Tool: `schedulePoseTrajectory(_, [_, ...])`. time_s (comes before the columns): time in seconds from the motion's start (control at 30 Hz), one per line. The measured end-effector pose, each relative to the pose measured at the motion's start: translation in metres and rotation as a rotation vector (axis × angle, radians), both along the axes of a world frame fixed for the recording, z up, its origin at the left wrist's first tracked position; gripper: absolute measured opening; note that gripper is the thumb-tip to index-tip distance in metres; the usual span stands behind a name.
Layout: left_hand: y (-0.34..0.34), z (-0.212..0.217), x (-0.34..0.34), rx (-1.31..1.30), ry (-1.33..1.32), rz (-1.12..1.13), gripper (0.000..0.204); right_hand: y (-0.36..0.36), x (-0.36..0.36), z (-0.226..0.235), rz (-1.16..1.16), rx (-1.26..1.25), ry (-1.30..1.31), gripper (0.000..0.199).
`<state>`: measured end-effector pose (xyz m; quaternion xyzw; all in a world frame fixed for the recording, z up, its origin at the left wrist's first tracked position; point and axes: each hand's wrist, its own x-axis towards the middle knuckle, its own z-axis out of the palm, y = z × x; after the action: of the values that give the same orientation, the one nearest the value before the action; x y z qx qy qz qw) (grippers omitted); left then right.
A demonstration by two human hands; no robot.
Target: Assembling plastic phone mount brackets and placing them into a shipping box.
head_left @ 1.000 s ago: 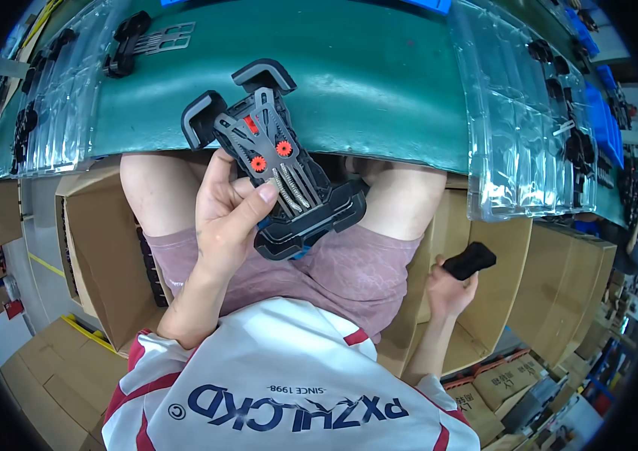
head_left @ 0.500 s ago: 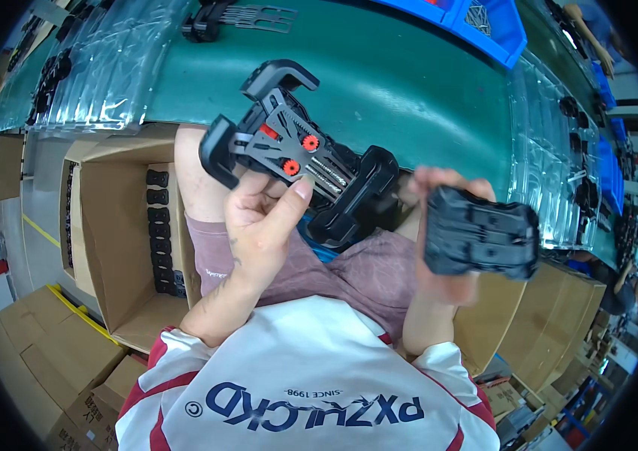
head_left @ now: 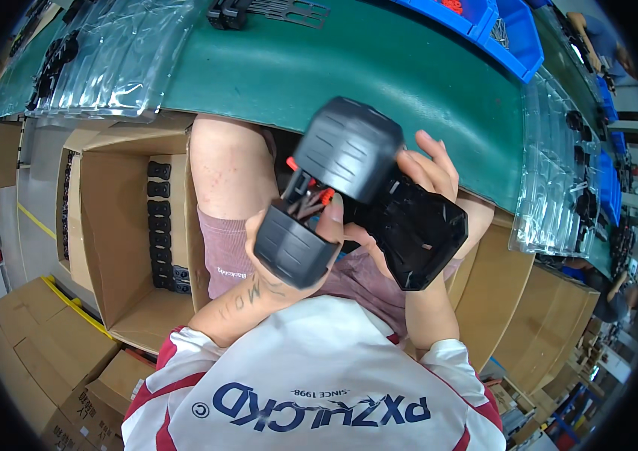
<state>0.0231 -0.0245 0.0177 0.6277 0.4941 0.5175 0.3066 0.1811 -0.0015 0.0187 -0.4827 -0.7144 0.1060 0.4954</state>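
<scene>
Over my lap, my left hand [head_left: 260,276] is closed around a black phone holder [head_left: 353,146]. Its thumb lies by the red gear [head_left: 326,197] between the holder's dark rounded jaws. The holder is turned so the jaws face up, and most of its metal plate is hidden. On the right, my right hand [head_left: 435,171] grips a black plastic cover [head_left: 422,237], showing its glossy hollow side. The cover lies right against the far end of the holder; whether they are joined I cannot tell.
The green workbench [head_left: 274,83] bears a black part with metal plates [head_left: 230,13], blue bins [head_left: 518,45] and clear plastic trays [head_left: 127,68]. An open cardboard box [head_left: 112,218] with black parts stands left, another carton [head_left: 495,286] right.
The holder has been tipped over, its gear-and-spring face turning from view. The cover has swung left against it and been turned to show its hollow side.
</scene>
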Motion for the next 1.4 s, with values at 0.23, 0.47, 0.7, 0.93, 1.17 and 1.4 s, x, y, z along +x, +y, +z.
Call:
schedulePoseTrajectory(0.23, [0.000, -0.002, 0.000, 0.033, 0.174, -0.149, 0.048, 0.001, -0.006, 0.005, -0.002, 0.011, -0.007, 0.060])
schedulePoseTrajectory(0.47, [0.005, -0.003, 0.000, 0.151, -0.058, -0.240, 0.052, 0.003, -0.007, 0.005, 0.052, -0.013, -0.012, 0.052])
schedulePoseTrajectory(0.7, [0.004, -0.004, 0.007, 0.282, -0.081, -0.223, 0.054, 0.006, -0.011, 0.017, 0.075, -0.040, -0.107, 0.047])
schedulePoseTrajectory(0.93, [0.002, -0.004, -0.001, -0.021, -0.025, -0.201, 0.049, 0.006, -0.010, 0.030, 0.058, -0.107, -0.145, 0.037])
schedulePoseTrajectory(1.17, [0.024, 0.004, -0.020, -0.474, -0.735, -0.278, 0.032, 0.017, 0.007, 0.035, 0.297, -0.488, 0.017, 0.013])
schedulePoseTrajectory(1.4, [0.030, -0.008, -0.028, -0.666, -0.954, -0.497, 0.030, 0.010, -0.010, 0.020, 0.366, -0.517, 0.451, 0.028])
